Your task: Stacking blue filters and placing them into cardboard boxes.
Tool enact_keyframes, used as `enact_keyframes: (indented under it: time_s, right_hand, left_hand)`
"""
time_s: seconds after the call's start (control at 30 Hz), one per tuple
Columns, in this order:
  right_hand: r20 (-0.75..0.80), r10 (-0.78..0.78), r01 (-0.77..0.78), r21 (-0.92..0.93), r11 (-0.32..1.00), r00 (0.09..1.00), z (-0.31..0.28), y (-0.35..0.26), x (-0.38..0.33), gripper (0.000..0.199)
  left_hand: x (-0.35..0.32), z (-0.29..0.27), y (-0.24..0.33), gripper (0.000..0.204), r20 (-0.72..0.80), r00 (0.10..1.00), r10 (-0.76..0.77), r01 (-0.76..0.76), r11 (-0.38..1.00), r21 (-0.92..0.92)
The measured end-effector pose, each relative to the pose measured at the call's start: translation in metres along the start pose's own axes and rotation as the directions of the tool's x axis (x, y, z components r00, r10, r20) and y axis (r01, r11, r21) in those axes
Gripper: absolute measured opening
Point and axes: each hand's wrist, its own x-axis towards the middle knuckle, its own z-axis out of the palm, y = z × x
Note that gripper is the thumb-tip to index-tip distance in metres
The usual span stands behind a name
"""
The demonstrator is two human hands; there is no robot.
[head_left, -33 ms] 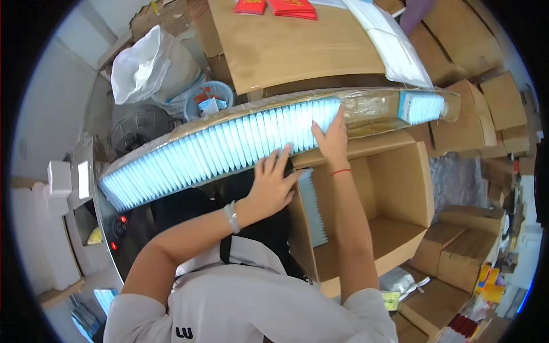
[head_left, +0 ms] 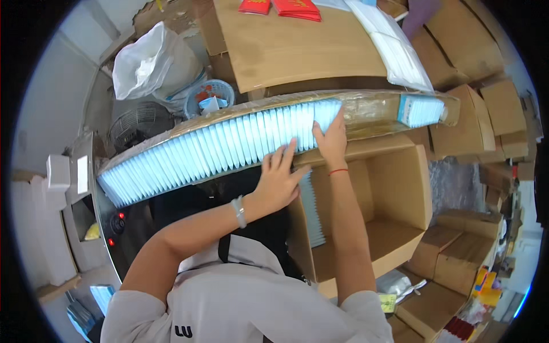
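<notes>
The row of flat light-blue packets (head_left: 211,148) stands on edge in a long cardboard trough (head_left: 369,108). Each packet looks light, flexible and possibly slick; I judge a block is best held by its two end faces, under even pressure. My right hand (head_left: 333,140) spans the row's right end, thumb and fingers apart; I cannot tell whether it clamps. My left hand (head_left: 278,180), fingers spread, lies at the near edge, beside an open carton (head_left: 394,243).

smooth packets (head_left: 229,140), matt cardboard box (head_left: 394,191)
</notes>
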Motion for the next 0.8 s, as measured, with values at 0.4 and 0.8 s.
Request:
enact_keyframes:
  time_s: [0.4, 0.8]
  right_hand:
    - [-0.062, 0.101, -0.106, -0.088, 0.99, 0.993, 0.004, 0.007, -0.001, 0.08]
    - [-0.05, 0.087, -0.087, 0.009, 0.996, 0.995, 0.009, 0.005, -0.005, 0.079]
  left_hand:
    - [0.017, 0.023, 0.008, 0.09, -0.199, 0.945, -0.261, 0.161, 0.897, -0.412]
    - [-0.002, 0.001, -0.011, 0.09, 0.128, 0.785, -0.606, 0.417, 0.364, -0.833]
